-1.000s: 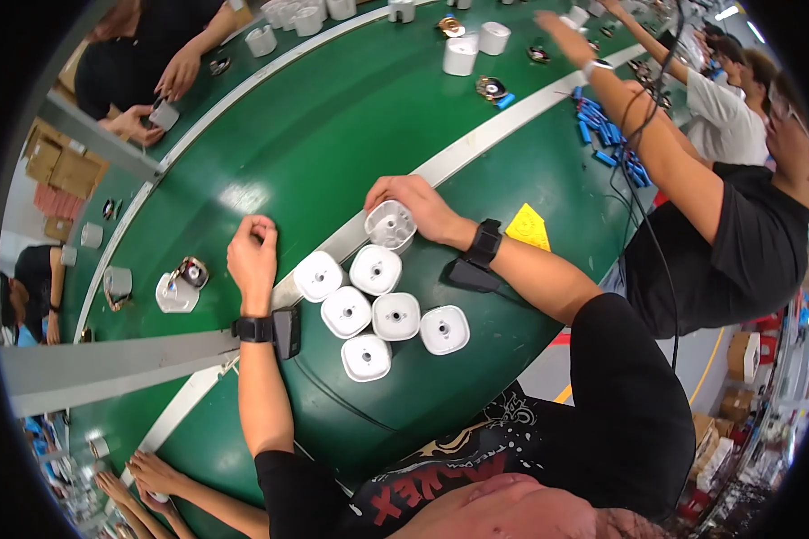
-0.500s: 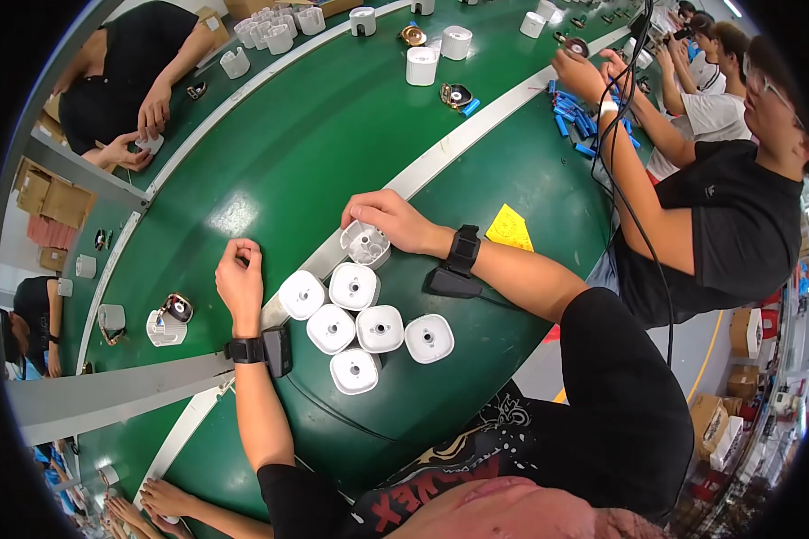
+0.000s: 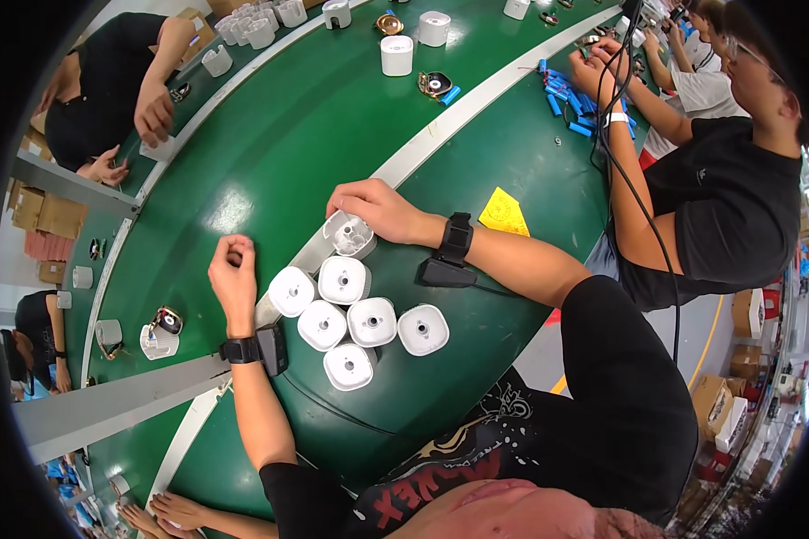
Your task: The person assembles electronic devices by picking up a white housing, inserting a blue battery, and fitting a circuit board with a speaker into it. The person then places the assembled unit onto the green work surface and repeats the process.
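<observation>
At the light strip edging the green belt, my right hand [image 3: 373,211] is closed on the rim of an open white plastic housing [image 3: 351,237], whose hollow, ribbed inside faces up. Just nearer to me, several white square-rounded housings [image 3: 344,280] sit in a cluster on the green table, each showing a dark central hole. One of them, a white housing [image 3: 422,331], stands a little apart at the right. My left hand [image 3: 234,278] hovers over the belt left of the cluster, fingers curled in, with nothing visible in them. Black bands with small boxes circle both wrists.
A white housing with a dark round part [image 3: 162,334] lies on the belt at left, near a grey metal beam [image 3: 117,395]. White cups [image 3: 396,56] stand farther along. Yellow paper [image 3: 503,213], blue cylinders [image 3: 566,94] and a hanging black cable [image 3: 634,193] are right, beside a co-worker.
The whole view has shifted and turned slightly. My right hand still grips the housing, and my left stays curled. The co-worker across the belt has moved their hands apart.
</observation>
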A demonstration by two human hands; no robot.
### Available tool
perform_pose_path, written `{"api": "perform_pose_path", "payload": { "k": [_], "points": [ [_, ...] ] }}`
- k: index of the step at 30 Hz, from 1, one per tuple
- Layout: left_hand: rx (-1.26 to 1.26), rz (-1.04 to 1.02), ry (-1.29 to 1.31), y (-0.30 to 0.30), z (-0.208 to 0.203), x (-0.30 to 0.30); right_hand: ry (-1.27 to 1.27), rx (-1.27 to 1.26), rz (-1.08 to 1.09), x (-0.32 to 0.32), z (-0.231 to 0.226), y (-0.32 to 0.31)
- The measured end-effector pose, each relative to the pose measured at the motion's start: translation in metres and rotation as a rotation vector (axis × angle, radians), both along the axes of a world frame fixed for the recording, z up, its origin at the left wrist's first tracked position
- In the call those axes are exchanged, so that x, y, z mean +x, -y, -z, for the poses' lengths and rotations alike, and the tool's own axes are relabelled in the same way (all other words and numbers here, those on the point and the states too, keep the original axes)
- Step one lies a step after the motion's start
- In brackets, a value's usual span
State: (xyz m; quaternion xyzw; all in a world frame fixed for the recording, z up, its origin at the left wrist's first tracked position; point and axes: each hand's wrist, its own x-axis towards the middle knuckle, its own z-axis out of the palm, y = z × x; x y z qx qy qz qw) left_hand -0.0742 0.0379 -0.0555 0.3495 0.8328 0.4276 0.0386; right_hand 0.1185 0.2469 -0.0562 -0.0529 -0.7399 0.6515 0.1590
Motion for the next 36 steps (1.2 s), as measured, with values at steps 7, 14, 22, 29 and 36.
{"api": "perform_pose_path", "payload": {
  "k": [7, 14, 22, 29, 36],
  "points": [
    [0.092, 0.289, 0.177, 0.007, -0.012, 0.0, 0.111, 0.171, 0.257, 0.009, -0.062, -0.071],
    [0.083, 0.668, 0.347, -0.038, -0.043, 0.029, 0.411, 1.105, 0.59, 0.044, -0.032, -0.173],
    [-0.093, 0.984, 0.392, -0.066, -0.057, 0.031, 0.592, 1.076, 0.535, 0.021, -0.053, -0.162],
    [-0.16, 1.011, 0.474, -0.068, -0.048, 0.035, 0.393, -1.111, 0.232, 0.003, -0.052, -0.106],
    [-0.284, 0.919, 0.325, -0.062, -0.056, 0.03, 0.017, -1.283, 0.07, -0.021, -0.059, -0.021]
  ]
}}
